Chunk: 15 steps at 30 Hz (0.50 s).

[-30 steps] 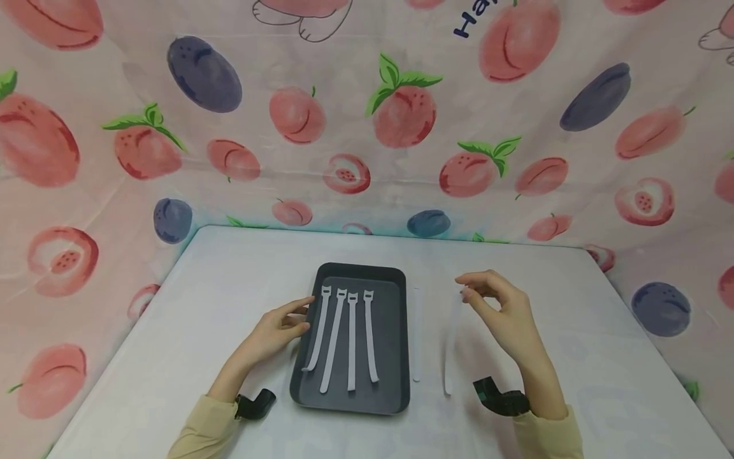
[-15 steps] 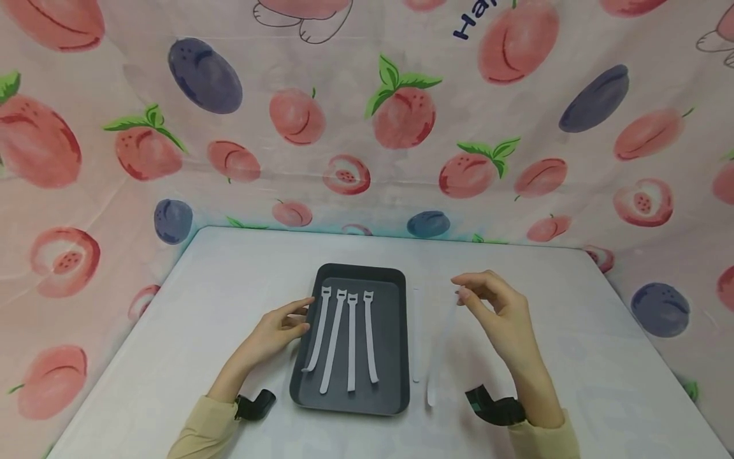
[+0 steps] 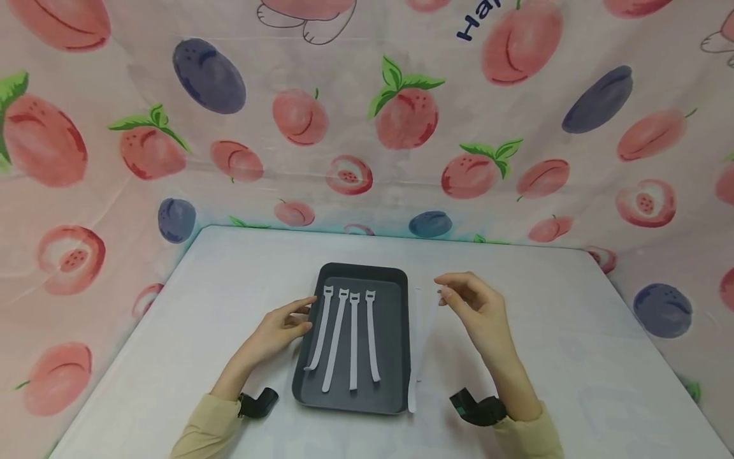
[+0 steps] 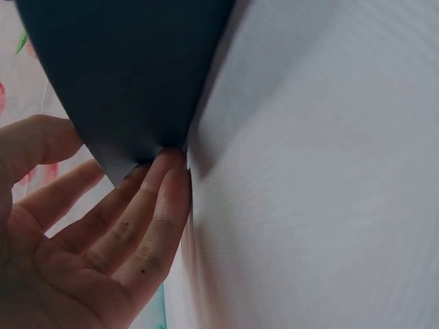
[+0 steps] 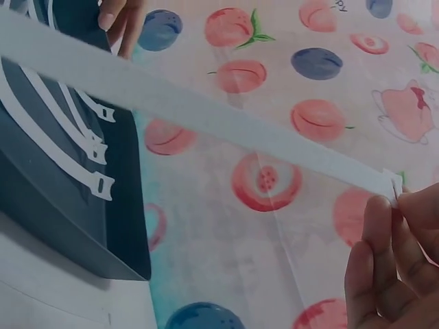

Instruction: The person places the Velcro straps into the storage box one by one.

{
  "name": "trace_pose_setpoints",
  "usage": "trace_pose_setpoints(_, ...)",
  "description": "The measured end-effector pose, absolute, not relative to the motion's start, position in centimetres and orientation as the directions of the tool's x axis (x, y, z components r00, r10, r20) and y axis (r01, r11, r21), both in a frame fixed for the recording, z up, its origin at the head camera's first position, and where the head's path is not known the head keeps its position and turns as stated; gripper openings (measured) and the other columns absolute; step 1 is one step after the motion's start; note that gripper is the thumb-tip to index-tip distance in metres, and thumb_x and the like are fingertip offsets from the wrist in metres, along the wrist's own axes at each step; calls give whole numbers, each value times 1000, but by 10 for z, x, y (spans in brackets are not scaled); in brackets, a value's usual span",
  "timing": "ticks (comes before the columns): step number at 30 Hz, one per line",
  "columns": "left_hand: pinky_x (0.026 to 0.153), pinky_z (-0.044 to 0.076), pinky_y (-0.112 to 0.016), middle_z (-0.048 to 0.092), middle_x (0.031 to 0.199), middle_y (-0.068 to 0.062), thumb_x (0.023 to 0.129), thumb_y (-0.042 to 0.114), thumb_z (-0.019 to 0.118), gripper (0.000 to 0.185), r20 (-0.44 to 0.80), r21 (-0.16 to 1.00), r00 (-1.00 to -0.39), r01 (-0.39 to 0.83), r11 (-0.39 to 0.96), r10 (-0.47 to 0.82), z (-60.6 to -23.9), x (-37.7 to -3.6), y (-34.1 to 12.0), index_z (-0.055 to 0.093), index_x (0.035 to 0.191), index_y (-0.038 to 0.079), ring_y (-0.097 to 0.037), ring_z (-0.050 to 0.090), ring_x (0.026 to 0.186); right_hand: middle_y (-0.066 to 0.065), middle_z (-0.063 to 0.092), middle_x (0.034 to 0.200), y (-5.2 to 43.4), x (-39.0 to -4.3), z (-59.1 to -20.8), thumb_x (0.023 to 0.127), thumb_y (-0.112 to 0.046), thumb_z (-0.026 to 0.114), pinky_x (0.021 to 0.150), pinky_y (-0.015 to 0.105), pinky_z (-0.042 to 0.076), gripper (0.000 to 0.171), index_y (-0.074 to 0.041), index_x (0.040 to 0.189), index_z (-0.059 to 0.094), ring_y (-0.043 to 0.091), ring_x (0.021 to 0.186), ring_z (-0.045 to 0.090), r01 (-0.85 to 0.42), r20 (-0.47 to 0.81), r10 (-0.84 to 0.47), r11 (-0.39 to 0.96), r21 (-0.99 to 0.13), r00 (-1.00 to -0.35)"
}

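A dark grey tray [image 3: 392, 357] holds several white cable ties [image 3: 353, 344], laid side by side with their slotted heads toward the back. My left hand [image 3: 276, 331] touches the tray's left side; in the left wrist view its fingertips [image 4: 168, 164] rest against the outer wall. Right of the tray, my right hand [image 3: 480, 312] pinches another white cable tie [image 5: 226, 130] by its head between thumb and fingers. The tie's loose end hangs down beside the tray's near right corner. One more white cable tie [image 3: 418, 303] lies on the table along the tray's right side, partly covered by the held one.
The white table [image 3: 241, 261] meets a fruit-print cloth backdrop [image 3: 229, 191] at its back edge. Similar fruit-print cloth runs along the left and right sides. A black camera mount [image 3: 259, 403] sits on each wrist.
My right hand has moved left toward the tray, carrying the cable tie, whose hanging end swung left to the tray's near right corner. My left hand has stayed at the tray's side.
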<state>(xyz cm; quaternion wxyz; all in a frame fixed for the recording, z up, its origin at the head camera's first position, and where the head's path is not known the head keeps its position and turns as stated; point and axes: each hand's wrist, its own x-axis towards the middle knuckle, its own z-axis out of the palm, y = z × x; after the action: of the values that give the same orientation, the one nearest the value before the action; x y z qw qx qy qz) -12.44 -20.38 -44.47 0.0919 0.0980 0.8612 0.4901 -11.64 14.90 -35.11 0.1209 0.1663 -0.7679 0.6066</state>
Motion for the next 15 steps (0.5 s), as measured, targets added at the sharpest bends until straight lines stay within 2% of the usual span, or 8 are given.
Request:
trace_pose_setpoints(7, 96, 48, -51, 54, 134, -22, 94, 18, 61, 53, -62, 863, -966, 74, 499, 251, -444, -124, -204, 45, 144, 16, -36, 62, 113, -5, 65, 91, 140, -130, -361, 92, -6, 62, 75, 20, 53, 17, 1, 107, 68, 10, 75, 62, -365, 351, -99, 193, -911, -931)
trace_pose_setpoints(15, 96, 47, -52, 54, 134, -21, 94, 18, 61, 53, -66, 863, -966, 71, 499, 252, -447, -126, -203, 45, 144, 18, -35, 63, 113, 9, 66, 94, 130, -150, -379, 93, -8, 62, 74, 22, 54, 16, 0, 105, 69, 14, 74, 64, -325, 295, -156, 219, -920, -943)
